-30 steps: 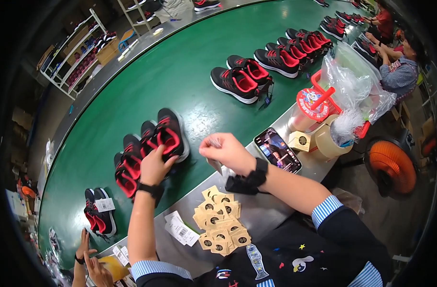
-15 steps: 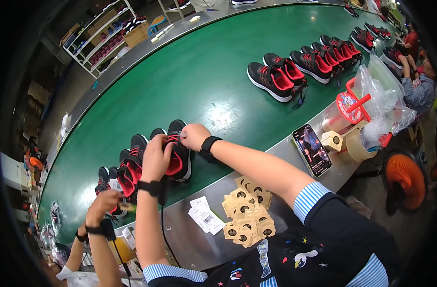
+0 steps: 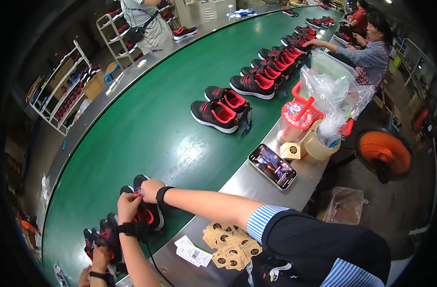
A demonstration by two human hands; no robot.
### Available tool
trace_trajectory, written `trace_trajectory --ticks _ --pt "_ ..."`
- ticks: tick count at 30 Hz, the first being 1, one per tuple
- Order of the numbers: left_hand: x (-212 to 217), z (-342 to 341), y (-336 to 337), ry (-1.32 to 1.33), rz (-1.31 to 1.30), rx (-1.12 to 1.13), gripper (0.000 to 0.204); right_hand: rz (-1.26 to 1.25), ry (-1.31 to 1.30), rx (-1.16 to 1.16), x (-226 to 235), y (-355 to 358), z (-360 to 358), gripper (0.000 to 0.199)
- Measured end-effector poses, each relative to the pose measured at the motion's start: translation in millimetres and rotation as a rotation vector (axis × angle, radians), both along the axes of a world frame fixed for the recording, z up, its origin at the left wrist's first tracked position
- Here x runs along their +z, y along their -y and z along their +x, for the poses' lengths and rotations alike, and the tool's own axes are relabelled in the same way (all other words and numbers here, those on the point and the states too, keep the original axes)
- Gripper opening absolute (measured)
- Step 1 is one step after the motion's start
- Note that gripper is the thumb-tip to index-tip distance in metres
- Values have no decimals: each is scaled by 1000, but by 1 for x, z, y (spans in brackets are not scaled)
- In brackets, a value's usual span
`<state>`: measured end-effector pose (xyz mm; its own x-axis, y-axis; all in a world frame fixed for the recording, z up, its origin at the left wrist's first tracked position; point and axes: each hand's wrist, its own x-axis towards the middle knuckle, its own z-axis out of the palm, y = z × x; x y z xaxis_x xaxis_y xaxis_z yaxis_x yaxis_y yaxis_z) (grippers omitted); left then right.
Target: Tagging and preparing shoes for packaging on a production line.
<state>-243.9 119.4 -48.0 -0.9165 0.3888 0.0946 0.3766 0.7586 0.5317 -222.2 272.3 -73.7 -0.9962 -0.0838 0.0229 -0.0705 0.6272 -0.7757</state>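
A black sneaker (image 3: pixel 155 221) with red lining and a white sole stands on the green belt, in front of me to the left. My left hand (image 3: pixel 128 205) is closed at its laces, fingertips pinched together. From the right, my right hand (image 3: pixel 152 190) is closed at the same lace area, touching the left fingertips. Both wrists wear black bands. Part of a second sneaker (image 3: pixel 126 190) shows behind my left hand. Brown square tags (image 3: pixel 232 245) lie spread on the metal ledge near my right elbow, beside white barcode labels (image 3: pixel 193 252).
Finished-looking sneakers (image 3: pixel 217 115) line the belt (image 3: pixel 113 138) to the far right. A phone (image 3: pixel 273 166), lidded cup (image 3: pixel 295 119) and tape roll (image 3: pixel 320 143) sit on the ledge. An orange fan (image 3: pixel 383 153) stands right. A co-worker's hand (image 3: pixel 101 258) touches shoes lower left; another person reaches at far right.
The view has swung to the right, so my hands and the sneaker appear lower and further left. Both hands stay at its laces. Another person's arm now reaches the far shoes.
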Motion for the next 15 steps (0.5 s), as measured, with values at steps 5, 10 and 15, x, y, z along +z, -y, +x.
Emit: trace_trajectory --ticks 5,10,15 --pt "1 7 -4 -55 15 -22 16 -2 -1 -26 9 2 3 17" --pt "3 -8 9 313 36 205 14 -50 -88 -28 8 16 8 12" --pt "-14 -6 20 81 553 152 9 -64 -246 -70 3 9 8 13"
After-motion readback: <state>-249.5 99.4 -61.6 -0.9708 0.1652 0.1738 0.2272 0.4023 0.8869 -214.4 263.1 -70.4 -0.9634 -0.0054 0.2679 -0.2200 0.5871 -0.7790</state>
